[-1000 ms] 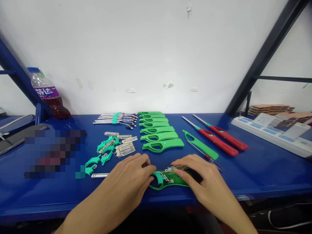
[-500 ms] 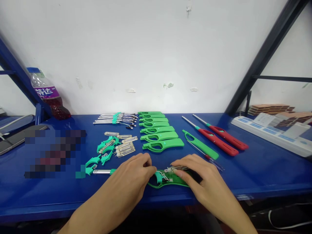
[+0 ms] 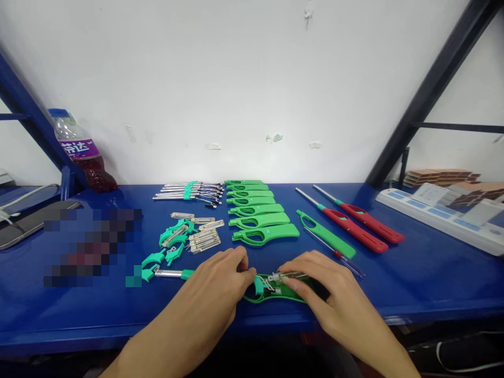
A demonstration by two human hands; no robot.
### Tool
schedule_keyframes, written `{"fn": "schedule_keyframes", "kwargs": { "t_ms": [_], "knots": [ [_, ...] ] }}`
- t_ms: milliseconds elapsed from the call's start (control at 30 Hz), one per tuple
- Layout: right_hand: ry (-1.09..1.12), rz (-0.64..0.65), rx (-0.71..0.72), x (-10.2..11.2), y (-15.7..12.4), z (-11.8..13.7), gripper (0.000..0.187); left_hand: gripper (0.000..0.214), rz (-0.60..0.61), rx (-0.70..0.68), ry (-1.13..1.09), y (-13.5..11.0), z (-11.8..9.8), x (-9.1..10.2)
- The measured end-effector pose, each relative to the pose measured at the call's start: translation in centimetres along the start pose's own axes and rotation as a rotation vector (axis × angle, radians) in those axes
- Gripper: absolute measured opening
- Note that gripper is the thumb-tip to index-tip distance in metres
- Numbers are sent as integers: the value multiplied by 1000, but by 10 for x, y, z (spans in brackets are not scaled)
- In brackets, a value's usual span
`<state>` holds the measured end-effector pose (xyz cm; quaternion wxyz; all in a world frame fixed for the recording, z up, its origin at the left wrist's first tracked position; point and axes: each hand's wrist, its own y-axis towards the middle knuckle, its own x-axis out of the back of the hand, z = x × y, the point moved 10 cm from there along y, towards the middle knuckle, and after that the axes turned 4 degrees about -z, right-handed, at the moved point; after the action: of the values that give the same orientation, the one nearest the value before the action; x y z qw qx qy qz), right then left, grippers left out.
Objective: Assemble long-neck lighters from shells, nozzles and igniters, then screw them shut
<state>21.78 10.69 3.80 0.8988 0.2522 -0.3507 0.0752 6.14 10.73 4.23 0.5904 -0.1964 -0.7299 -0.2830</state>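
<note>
A green lighter casing half [image 3: 271, 301] lies open side up near the table's front edge. In it sit a teal trigger [image 3: 259, 285], white wires and a small black part. A metal lighter tube [image 3: 169, 273] with a teal collar sticks out to the left. My left hand [image 3: 220, 283] is closed around the casing's front part, covering it and its fingertips' contact. Between the thumb and fingers of my right hand [image 3: 323, 281] is a clear plastic fuel tank [image 3: 289, 275], held just over the casing, its left end close to the wires.
Behind my hands lie several green casing halves [image 3: 265, 234], clear tanks [image 3: 205, 241], teal triggers [image 3: 173, 254] and metal tubes [image 3: 173, 192]. To the right are two red lighters [image 3: 354, 228], another green casing half [image 3: 331, 237], a screwdriver [image 3: 338, 254] and a power strip [image 3: 437, 215]. A bottle [image 3: 84, 152] stands left.
My right hand has lowered the fuel tank slightly toward the casing and the wires. My left hand keeps its grip; the whole view has shifted a little.
</note>
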Motion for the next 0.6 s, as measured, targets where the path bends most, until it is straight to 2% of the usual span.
{"fn": "schedule_keyframes", "kwargs": {
  "t_ms": [133,233,600],
  "knots": [
    [-17,18,16,-1,0,4,20,43,-11,-45,59,0,-3,-1],
    [-34,22,28,-2,-1,5,22,45,-8,-68,76,-1,-7,0],
    [-83,6,85,-2,-8,9,21,48,28,-49,64,0,-11,2]
  ]
}}
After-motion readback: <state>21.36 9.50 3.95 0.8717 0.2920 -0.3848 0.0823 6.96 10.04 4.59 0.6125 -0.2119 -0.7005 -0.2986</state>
